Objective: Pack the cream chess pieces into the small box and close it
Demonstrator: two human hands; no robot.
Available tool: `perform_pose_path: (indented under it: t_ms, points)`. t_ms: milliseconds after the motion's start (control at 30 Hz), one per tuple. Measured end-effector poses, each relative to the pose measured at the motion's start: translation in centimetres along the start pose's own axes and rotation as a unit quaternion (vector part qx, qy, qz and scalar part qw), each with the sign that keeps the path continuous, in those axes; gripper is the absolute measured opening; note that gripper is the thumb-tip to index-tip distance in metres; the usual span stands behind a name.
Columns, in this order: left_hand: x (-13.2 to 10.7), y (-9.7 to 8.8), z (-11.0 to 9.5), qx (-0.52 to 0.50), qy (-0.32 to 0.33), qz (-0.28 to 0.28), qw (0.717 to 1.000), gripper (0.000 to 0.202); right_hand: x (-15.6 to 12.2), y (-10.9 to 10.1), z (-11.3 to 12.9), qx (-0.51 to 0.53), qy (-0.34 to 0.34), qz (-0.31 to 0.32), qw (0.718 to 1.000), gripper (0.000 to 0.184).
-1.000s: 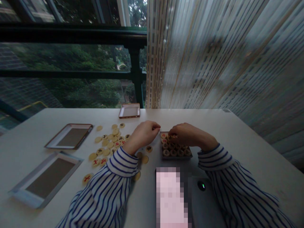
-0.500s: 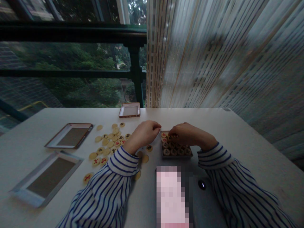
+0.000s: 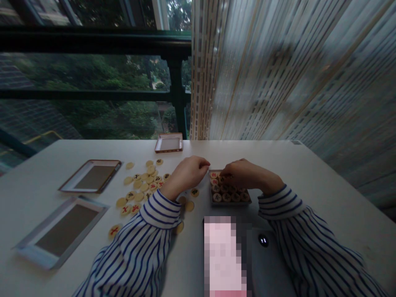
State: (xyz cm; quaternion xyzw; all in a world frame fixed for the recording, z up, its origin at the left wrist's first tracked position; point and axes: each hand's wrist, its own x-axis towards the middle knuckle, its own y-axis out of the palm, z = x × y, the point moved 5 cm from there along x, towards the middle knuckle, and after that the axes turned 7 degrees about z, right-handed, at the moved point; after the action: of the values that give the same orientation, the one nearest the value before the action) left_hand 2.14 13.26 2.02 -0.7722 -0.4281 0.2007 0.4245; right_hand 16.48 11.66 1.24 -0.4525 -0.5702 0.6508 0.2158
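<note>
Box beneath right grip

Game pieces inside are partly hidden by this grip; whether it is closed cannot be told, nor for the left grip, curled nearby. Loose pieces are spread on the worktop, mostly left of both.

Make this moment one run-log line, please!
box: lettered pieces in rows | left grip: near box's far-left corner | right grip: over box, hold hidden | loose pieces: left of box, some blank-side up

a white table bears round pieces, three trays, a box
</note>
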Motion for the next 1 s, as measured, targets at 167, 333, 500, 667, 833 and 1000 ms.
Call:
perform_pose_path:
  t_ms: [167,333,500,667,833,1000]
  points:
    - [-0.09,-0.10,-0.11,-0.002,0.009,0.000,1.000,0.032,-0.03,0.07,-0.24,0.003,-0.015,-0.019,1.000,0.028]
    - [-0.07,-0.18,-0.01,-0.002,-0.001,-0.002,1.000,0.032,0.01,0.15,-0.25,-0.005,-0.016,-0.022,1.000,0.028]
    - [0.00,-0.15,-0.07,0.007,-0.006,0.007,1.000,0.032,0.22,0.32,-0.33,-0.005,-0.012,-0.008,1.000,0.028]
    - [-0.04,-0.24,-0.12,0.016,-0.002,0.007,1.000,0.032,0.34,0.36,-0.33,-0.016,-0.007,0.000,1.000,0.027]
    - [-0.05,-0.30,0.00,0.025,-0.010,0.007,1.000,0.032,0.34,0.46,-0.33,-0.015,-0.011,-0.002,1.000,0.026]
    - [-0.07,-0.30,0.04,0.029,-0.012,0.011,0.999,0.032,0.33,0.46,-0.39,-0.011,-0.014,-0.013,1.000,0.026]
